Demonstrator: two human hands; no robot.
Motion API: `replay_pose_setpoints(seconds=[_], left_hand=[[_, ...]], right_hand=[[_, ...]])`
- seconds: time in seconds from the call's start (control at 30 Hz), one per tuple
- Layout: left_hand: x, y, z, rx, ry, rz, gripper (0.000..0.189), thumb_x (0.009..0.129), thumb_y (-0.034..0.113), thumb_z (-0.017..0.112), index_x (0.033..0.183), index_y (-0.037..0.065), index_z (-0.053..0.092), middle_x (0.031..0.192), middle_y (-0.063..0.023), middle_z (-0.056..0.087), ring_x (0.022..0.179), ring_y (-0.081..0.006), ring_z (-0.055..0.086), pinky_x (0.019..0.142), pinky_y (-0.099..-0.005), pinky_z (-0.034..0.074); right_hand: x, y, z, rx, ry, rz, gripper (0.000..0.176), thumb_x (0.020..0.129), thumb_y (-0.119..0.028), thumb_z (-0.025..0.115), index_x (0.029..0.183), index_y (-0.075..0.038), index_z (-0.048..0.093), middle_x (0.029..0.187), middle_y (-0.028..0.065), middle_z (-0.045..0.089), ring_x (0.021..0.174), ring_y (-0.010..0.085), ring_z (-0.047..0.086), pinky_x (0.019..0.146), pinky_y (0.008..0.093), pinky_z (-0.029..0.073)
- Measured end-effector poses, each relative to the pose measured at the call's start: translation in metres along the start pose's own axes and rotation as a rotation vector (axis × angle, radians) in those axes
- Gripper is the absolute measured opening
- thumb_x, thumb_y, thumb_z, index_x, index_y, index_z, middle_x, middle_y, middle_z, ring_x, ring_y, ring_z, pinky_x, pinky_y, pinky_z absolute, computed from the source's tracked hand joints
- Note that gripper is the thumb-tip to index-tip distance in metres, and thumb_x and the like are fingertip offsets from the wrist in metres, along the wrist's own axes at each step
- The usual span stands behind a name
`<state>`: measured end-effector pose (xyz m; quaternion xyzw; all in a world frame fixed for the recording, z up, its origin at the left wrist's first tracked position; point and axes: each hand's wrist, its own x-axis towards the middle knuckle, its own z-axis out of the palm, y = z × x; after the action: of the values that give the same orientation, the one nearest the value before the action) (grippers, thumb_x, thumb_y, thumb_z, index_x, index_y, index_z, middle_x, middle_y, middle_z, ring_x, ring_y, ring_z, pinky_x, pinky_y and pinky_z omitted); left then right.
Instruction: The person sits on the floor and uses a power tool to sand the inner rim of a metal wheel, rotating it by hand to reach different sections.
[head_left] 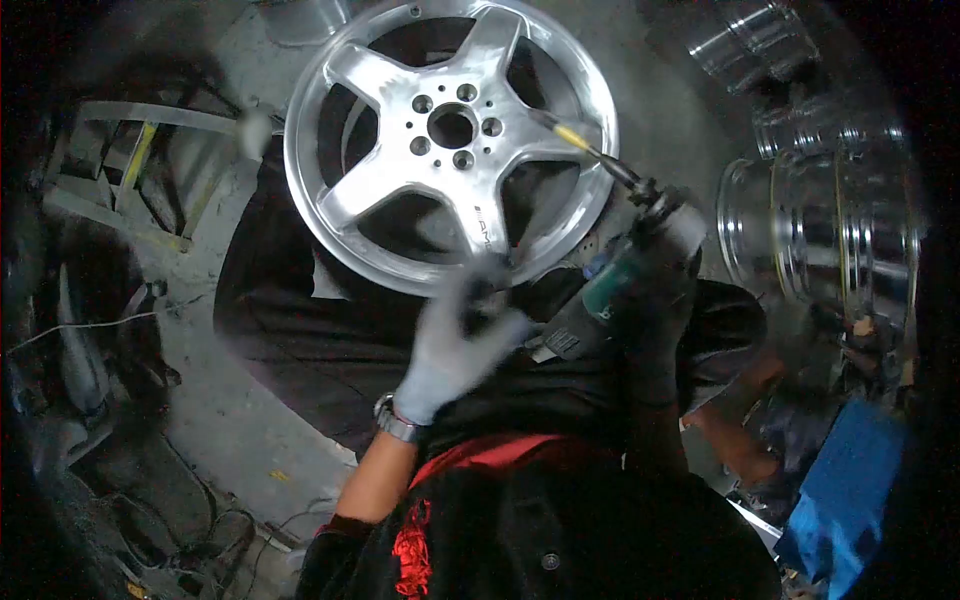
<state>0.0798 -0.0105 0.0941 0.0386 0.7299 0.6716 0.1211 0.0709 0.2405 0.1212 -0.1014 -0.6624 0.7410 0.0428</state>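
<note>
A polished silver wheel (450, 125) with five broad spokes faces up in front of the wearer's bent legs (330, 340), its near edge over the dark trousers. It has a round centre hole ringed by five bolt holes, and small dark lettering on the spoke nearest the wearer.

The left hand (455, 345), in a pale glove with a metal watch (397, 418) at the wrist, is open, thumb spread from curved fingers. Its fingertips are at the wheel's near edge; blur hides whether they touch.

The right hand (655, 300), in shadow, is wrapped around a green and black power tool (603, 290). The tool's long shaft, banded in yellow, slants over the wheel's right side. Whether the tip touches the metal cannot be told.

To the right stand more shiny rims (830, 225), with a blue cloth (845, 490) nearer the wearer. To the left, a metal frame (150, 115) and tangled cables (205, 530) lie on the grey floor (225, 420).
</note>
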Motion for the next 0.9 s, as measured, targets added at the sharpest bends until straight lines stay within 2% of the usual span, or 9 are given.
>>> replay_pose_setpoints(seconds=[0.07,0.13,0.2,0.23,0.63,0.67,0.73,0.87,0.9], left_hand=[[-0.002,-0.001,0.037,0.101,-0.198,0.192,0.097,0.077,0.018,0.091,0.158,0.004,0.04,0.14,-0.016,0.061,0.132,-0.0331,0.059,0.111,-0.0443,0.049],[-0.001,-0.004,0.064,0.13,-0.198,0.269,0.093,0.076,0.021,0.091,0.154,0.004,0.042,0.138,-0.0191,0.061,0.129,-0.0389,0.06,0.109,-0.0469,0.049],[-0.004,-0.006,0.076,-0.025,-0.209,-0.006,0.093,0.079,0.019,0.09,0.154,-0.002,0.04,0.141,-0.0224,0.061,0.133,-0.0352,0.06,0.113,-0.0434,0.047],[-0.004,-0.01,0.075,-0.01,-0.224,0.049,0.09,0.08,0.018,0.089,0.153,-0.002,0.04,0.137,-0.0234,0.062,0.129,-0.0354,0.063,0.109,-0.0431,0.05],[-0.025,0.019,0.065,0.212,-0.334,0.533,0.097,0.08,0.019,0.087,0.159,0.0,0.035,0.15,-0.0261,0.054,0.141,-0.0423,0.053,0.117,-0.0448,0.045],[-0.025,0.014,0.067,0.214,-0.33,0.541,0.097,0.08,0.019,0.087,0.159,0.0,0.035,0.15,-0.0261,0.054,0.141,-0.0423,0.053,0.117,-0.0448,0.045],[-0.027,0.002,0.072,0.024,-0.398,0.165,0.09,0.079,0.022,0.089,0.154,0.001,0.043,0.146,-0.0244,0.057,0.138,-0.0416,0.055,0.117,-0.0445,0.045],[-0.034,0.009,0.05,0.206,-0.289,0.227,0.08,0.081,0.022,0.089,0.148,0.002,0.049,0.137,-0.0221,0.061,0.132,-0.0383,0.06,0.112,-0.0439,0.049],[-0.036,0.0,0.048,0.186,-0.227,0.284,0.077,0.082,0.023,0.088,0.146,0.002,0.05,0.133,-0.0212,0.062,0.128,-0.0365,0.062,0.109,-0.0436,0.051]], right_hand=[[-0.006,0.01,-0.001,-0.19,0.03,-0.08,0.064,0.088,-0.013,0.079,0.142,-0.003,0.048,0.133,0.0129,0.06,0.124,0.0263,0.059,0.105,0.0412,0.051],[-0.005,0.029,-0.011,-0.291,0.046,-0.141,0.073,0.088,-0.015,0.079,0.151,-0.004,0.044,0.142,0.0148,0.057,0.132,0.0278,0.055,0.112,0.0432,0.049],[0.0,0.032,-0.011,-0.429,-0.077,-0.395,0.098,0.081,-0.009,0.083,0.162,-0.006,0.028,0.154,0.0168,0.047,0.135,0.0278,0.054,0.111,0.0441,0.049],[-0.01,0.036,-0.006,-0.156,0.048,-0.216,0.104,0.074,-0.002,0.084,0.162,-0.004,0.027,0.148,0.0159,0.054,0.132,0.0279,0.057,0.107,0.0437,0.053],[-0.063,-0.018,-0.004,0.168,-0.095,0.086,0.065,0.076,-0.001,0.077,0.138,0.001,0.057,0.116,0.0116,0.072,0.102,0.0249,0.073,0.092,0.0367,0.06],[-0.062,-0.018,-0.004,0.167,-0.099,0.078,0.065,0.076,-0.001,0.077,0.138,0.001,0.057,0.116,0.0116,0.072,0.102,0.0249,0.073,0.092,0.0367,0.06],[-0.056,-0.012,-0.008,0.103,-0.174,-0.01,0.055,0.097,-0.022,0.071,0.143,-0.001,0.051,0.118,0.0155,0.068,0.107,0.0306,0.069,0.094,0.0457,0.059],[-0.042,-0.004,-0.025,-0.404,-0.238,-0.174,0.062,0.09,-0.023,0.079,0.142,-0.002,0.052,0.118,0.0148,0.068,0.111,0.0306,0.068,0.093,0.044,0.059],[-0.036,-0.003,-0.022,-0.443,-0.212,-0.302,0.053,0.084,-0.022,0.084,0.129,-0.005,0.062,0.118,0.0112,0.07,0.107,0.0261,0.07,0.09,0.0405,0.059]])
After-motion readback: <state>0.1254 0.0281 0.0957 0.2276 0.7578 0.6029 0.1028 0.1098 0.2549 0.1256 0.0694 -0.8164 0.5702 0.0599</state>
